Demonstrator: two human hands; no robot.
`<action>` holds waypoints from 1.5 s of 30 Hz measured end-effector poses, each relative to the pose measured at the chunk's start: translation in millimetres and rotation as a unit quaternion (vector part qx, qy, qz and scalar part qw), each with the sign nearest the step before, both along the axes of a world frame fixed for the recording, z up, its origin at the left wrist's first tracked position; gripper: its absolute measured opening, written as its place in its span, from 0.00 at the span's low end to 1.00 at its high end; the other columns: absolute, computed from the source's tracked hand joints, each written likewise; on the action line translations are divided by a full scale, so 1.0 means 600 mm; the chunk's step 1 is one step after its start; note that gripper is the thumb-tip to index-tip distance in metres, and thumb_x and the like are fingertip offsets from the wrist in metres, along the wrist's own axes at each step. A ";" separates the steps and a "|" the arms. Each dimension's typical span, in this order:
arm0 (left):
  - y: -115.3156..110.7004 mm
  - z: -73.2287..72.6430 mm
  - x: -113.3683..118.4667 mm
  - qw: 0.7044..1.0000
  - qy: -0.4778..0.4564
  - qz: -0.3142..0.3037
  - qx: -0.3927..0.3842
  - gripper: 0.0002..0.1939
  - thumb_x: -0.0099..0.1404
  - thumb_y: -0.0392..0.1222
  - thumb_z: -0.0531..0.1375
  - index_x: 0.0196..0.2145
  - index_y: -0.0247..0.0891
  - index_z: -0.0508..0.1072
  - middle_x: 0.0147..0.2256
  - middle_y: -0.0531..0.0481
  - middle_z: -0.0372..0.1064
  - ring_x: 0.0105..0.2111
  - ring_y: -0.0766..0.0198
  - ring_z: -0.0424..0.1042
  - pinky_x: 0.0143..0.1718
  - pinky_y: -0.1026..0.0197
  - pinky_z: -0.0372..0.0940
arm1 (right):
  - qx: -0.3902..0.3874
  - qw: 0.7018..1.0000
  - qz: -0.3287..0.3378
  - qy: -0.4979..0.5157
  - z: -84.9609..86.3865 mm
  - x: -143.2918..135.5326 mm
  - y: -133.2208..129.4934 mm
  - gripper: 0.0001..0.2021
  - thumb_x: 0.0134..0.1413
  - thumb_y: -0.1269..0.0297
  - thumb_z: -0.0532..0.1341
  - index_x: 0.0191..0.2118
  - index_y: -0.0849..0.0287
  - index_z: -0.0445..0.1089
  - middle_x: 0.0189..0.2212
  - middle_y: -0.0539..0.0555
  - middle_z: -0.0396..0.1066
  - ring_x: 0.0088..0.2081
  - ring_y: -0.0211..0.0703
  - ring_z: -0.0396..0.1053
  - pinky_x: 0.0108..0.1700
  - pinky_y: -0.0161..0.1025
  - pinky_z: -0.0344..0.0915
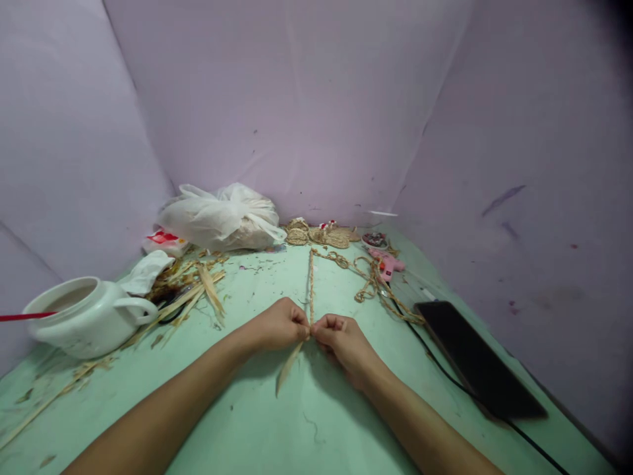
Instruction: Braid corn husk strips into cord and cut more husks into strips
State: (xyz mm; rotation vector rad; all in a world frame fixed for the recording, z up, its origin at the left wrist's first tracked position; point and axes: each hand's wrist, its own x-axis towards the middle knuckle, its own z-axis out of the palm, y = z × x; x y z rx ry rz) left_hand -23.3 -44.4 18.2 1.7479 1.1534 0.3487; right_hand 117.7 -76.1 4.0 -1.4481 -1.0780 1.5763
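A thin braided straw cord (pixel 311 284) runs straight away from me along the pale green table. At its near end my left hand (pixel 283 324) pinches it between thumb and fingers. Close against that, my right hand (pixel 341 336) pinches the same end from the other side. A loose flat straw strip (pixel 288 371) sticks out below my left fingers toward me. Farther on, the cord bends right into a loose, knotted heap (pixel 366 280). The exact strands inside my fingertips are hidden.
On the left stand a white pot (pixel 93 323) and scattered dry straw strips (pixel 210 290). Behind lie a white plastic bag (pixel 222 218) and woven straw pieces (pixel 333 236). A pink glue gun (pixel 388 264), black cable (pixel 435 356) and dark flat tablet-like slab (pixel 479 356) are on the right.
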 end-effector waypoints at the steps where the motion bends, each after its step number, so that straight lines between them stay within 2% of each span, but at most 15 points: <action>1: -0.004 0.001 0.000 1.000 0.011 0.003 0.009 0.06 0.44 0.36 0.51 0.14 0.33 0.63 0.14 0.57 0.47 0.18 0.73 0.46 0.19 0.66 0.43 | 0.009 1.000 -0.003 -0.005 -0.003 0.000 -0.001 0.04 0.36 0.69 0.58 0.19 0.62 0.61 0.10 0.43 0.53 0.12 0.27 0.45 0.16 0.30 0.38; 6: -0.013 0.016 -0.006 0.999 0.033 0.003 -0.001 0.06 0.45 0.37 0.53 0.17 0.33 0.66 0.14 0.57 0.52 0.17 0.73 0.50 0.19 0.68 0.48 | 0.015 1.000 -0.019 -0.009 -0.017 0.001 -0.001 0.06 0.34 0.64 0.59 0.20 0.63 0.64 0.10 0.44 0.53 0.13 0.27 0.46 0.16 0.30 0.38; 9: 0.005 0.043 -0.040 0.997 0.072 0.001 -0.026 0.09 0.47 0.41 0.55 0.24 0.33 0.71 0.18 0.53 0.63 0.18 0.71 0.57 0.20 0.68 0.52 | 0.005 1.000 -0.014 0.004 -0.019 0.002 0.000 0.08 0.33 0.64 0.60 0.21 0.63 0.64 0.10 0.44 0.53 0.13 0.27 0.46 0.17 0.30 0.38; 11: 0.029 0.064 -0.085 0.985 0.137 0.100 0.031 0.12 0.49 0.42 0.54 0.26 0.32 0.72 0.21 0.49 0.67 0.20 0.68 0.62 0.21 0.66 0.54 | -0.001 1.000 -0.012 0.008 -0.018 0.002 -0.001 0.08 0.33 0.64 0.61 0.21 0.63 0.64 0.11 0.44 0.53 0.13 0.26 0.46 0.17 0.30 0.38; 13: 0.057 0.078 -0.140 0.923 0.243 0.258 0.149 0.13 0.50 0.44 0.53 0.26 0.33 0.72 0.25 0.45 0.69 0.25 0.63 0.66 0.24 0.64 0.56 | -0.005 1.000 -0.010 0.013 -0.016 0.002 -0.002 0.08 0.34 0.64 0.61 0.21 0.63 0.64 0.11 0.44 0.53 0.13 0.26 0.45 0.17 0.30 0.37; 15: 0.084 0.079 -0.193 0.825 0.356 0.397 0.186 0.15 0.51 0.45 0.52 0.28 0.33 0.72 0.30 0.41 0.70 0.30 0.55 0.68 0.27 0.61 0.57 | -0.006 1.000 -0.007 0.020 -0.015 0.001 -0.002 0.08 0.34 0.63 0.60 0.20 0.63 0.64 0.11 0.44 0.52 0.13 0.26 0.45 0.17 0.31 0.37; 16: 0.095 0.075 -0.215 0.785 0.396 0.440 0.181 0.15 0.50 0.46 0.53 0.31 0.34 0.72 0.33 0.38 0.71 0.33 0.51 0.69 0.28 0.60 0.58 | -0.007 1.000 -0.006 0.023 -0.015 0.000 -0.001 0.08 0.34 0.63 0.60 0.20 0.63 0.64 0.11 0.44 0.52 0.13 0.26 0.44 0.17 0.31 0.36; 18: 0.111 0.058 -0.245 0.761 0.430 0.464 0.146 0.19 0.49 0.49 0.54 0.34 0.34 0.72 0.37 0.36 0.70 0.37 0.47 0.68 0.31 0.57 0.59 | -0.008 1.000 -0.004 0.027 -0.014 0.000 -0.001 0.08 0.34 0.63 0.60 0.20 0.63 0.64 0.11 0.44 0.52 0.13 0.26 0.44 0.17 0.31 0.36; 21: 0.121 0.030 -0.260 0.775 0.432 0.450 0.099 0.22 0.47 0.52 0.55 0.37 0.34 0.72 0.40 0.34 0.69 0.40 0.44 0.67 0.33 0.53 0.60 | -0.010 0.999 -0.001 0.031 -0.012 0.000 -0.001 0.08 0.34 0.64 0.61 0.20 0.63 0.64 0.11 0.44 0.53 0.13 0.26 0.45 0.17 0.31 0.37; 24: 0.121 0.020 -0.255 0.784 0.423 0.444 0.094 0.18 0.47 0.45 0.55 0.35 0.34 0.72 0.39 0.34 0.69 0.39 0.45 0.68 0.32 0.55 0.61 | -0.014 0.999 -0.003 0.037 -0.010 0.000 -0.001 0.08 0.34 0.64 0.61 0.20 0.63 0.63 0.11 0.44 0.53 0.13 0.26 0.45 0.17 0.30 0.37; 27: 0.115 0.031 -0.249 0.788 0.415 0.436 0.129 0.14 0.49 0.40 0.53 0.32 0.35 0.73 0.37 0.35 0.70 0.37 0.48 0.69 0.30 0.57 0.60 | -0.016 0.999 -0.004 0.038 -0.008 -0.001 -0.001 0.08 0.34 0.64 0.61 0.19 0.63 0.62 0.11 0.44 0.52 0.13 0.26 0.44 0.17 0.31 0.37; 31: 0.105 0.058 -0.238 0.775 0.408 0.413 0.248 0.12 0.49 0.40 0.52 0.26 0.34 0.73 0.31 0.37 0.71 0.33 0.49 0.69 0.28 0.58 0.59 | -0.013 0.999 -0.002 0.036 -0.009 -0.001 -0.001 0.08 0.34 0.64 0.61 0.19 0.63 0.62 0.11 0.44 0.52 0.13 0.26 0.44 0.17 0.31 0.36; 35: 0.094 0.083 -0.212 0.844 0.246 0.366 0.306 0.11 0.49 0.43 0.54 0.23 0.34 0.72 0.24 0.46 0.69 0.28 0.59 0.67 0.27 0.63 0.58 | -0.009 0.999 0.000 0.036 -0.008 -0.001 -0.001 0.07 0.35 0.65 0.60 0.19 0.63 0.62 0.11 0.44 0.52 0.13 0.26 0.45 0.16 0.30 0.37; 40: 0.065 0.098 -0.139 0.940 0.093 0.229 0.236 0.11 0.47 0.41 0.55 0.26 0.33 0.72 0.20 0.53 0.65 0.21 0.70 0.60 0.23 0.68 0.54 | -0.005 0.999 -0.005 0.039 -0.007 -0.001 -0.001 0.07 0.36 0.65 0.60 0.20 0.62 0.62 0.11 0.43 0.53 0.13 0.27 0.45 0.16 0.30 0.38; 45: 0.022 0.081 -0.066 0.977 0.180 0.002 0.115 0.09 0.44 0.36 0.52 0.20 0.33 0.72 0.17 0.53 0.64 0.19 0.70 0.58 0.20 0.68 0.50 | 0.020 0.999 -0.005 0.033 -0.011 0.000 0.000 0.06 0.37 0.66 0.59 0.20 0.62 0.62 0.11 0.43 0.54 0.13 0.27 0.46 0.16 0.30 0.40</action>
